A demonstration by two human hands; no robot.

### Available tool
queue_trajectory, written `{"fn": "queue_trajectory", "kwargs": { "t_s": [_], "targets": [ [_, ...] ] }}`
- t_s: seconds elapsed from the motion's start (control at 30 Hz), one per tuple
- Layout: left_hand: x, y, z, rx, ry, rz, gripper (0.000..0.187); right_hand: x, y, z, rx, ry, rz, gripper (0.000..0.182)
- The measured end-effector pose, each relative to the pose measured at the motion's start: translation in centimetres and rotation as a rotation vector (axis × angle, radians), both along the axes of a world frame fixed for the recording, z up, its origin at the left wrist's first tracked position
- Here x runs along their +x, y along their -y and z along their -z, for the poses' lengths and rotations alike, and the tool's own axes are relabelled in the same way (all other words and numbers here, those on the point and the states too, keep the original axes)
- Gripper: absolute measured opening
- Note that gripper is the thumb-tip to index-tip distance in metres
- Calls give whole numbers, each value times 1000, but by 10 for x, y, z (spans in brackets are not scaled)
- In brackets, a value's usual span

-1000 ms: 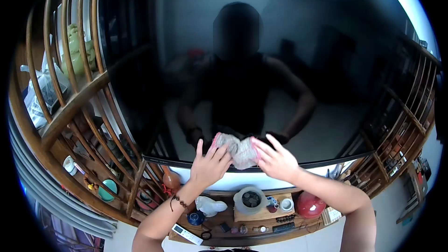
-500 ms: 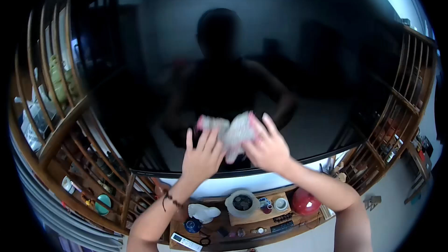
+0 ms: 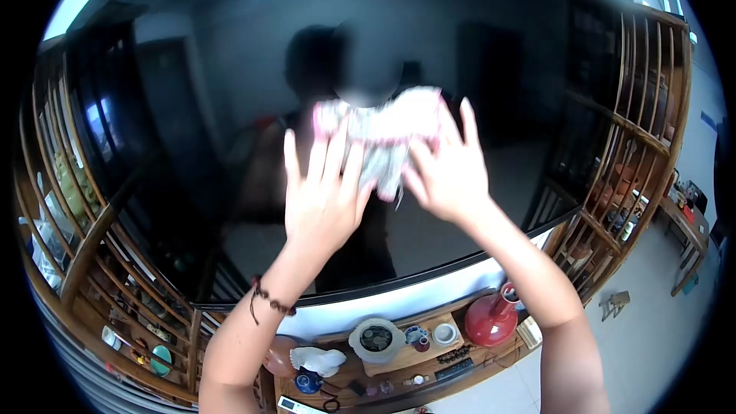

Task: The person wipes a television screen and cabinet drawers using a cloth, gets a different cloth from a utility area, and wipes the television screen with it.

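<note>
A grey-white cloth (image 3: pixel 387 126) with pink edges is stretched between my two hands in front of the large black television screen (image 3: pixel 460 207). My left hand (image 3: pixel 322 195) holds its left end, fingers pointing up and thumb toward the middle. The right end is gripped by my right hand (image 3: pixel 451 172), with one finger raised off it. Between the hands a loose fold of cloth hangs down. Whether the cloth touches the glass is hard to tell. A beaded bracelet (image 3: pixel 274 300) circles my left wrist.
Below the screen, a wooden cabinet carries a stone bowl (image 3: pixel 376 339), a white ornament (image 3: pixel 318 361), a red vase (image 3: pixel 491 320), a small white cup (image 3: pixel 445 333), a blue pot (image 3: pixel 308 382) and remotes (image 3: pixel 454 370). Slatted wooden shelves (image 3: pixel 625 119) flank the screen. A small stool (image 3: pixel 615 303) stands at right.
Both hands have moved up the screen with the cloth. It is spread wider between them than before, and the view has shifted slightly.
</note>
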State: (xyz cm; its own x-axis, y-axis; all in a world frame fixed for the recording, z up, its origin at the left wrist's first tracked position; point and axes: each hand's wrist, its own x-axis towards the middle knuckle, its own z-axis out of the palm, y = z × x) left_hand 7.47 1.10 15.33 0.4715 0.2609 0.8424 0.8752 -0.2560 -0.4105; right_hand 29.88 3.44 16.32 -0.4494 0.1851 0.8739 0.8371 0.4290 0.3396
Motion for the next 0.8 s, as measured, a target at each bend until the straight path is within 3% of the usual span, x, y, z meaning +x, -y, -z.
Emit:
{"fn": "queue_trajectory", "kwargs": {
  "t_s": [0.07,0.17,0.37,0.47,0.6,0.8],
  "targets": [
    [23,-7,-22,65,17,33,58,14,-8,-15,120,-60,-15,42],
    [42,-9,-2,3,-12,50,56,33,-10,13,33,-53,1,37],
    [32,-6,158,-249,-300,36,38,80,-1,178,-211,179,-37,17],
    [35,-4,183,-281,-391,31,38,96,-4,210,-209,236,-98,18],
    [60,-13,122,-194,-281,49,41,95,-10,143,-197,188,-140,20],
    [116,-20,-33,-14,-46,0,60,113,-22,-22,50,-29,-21,42]
  ]
}}
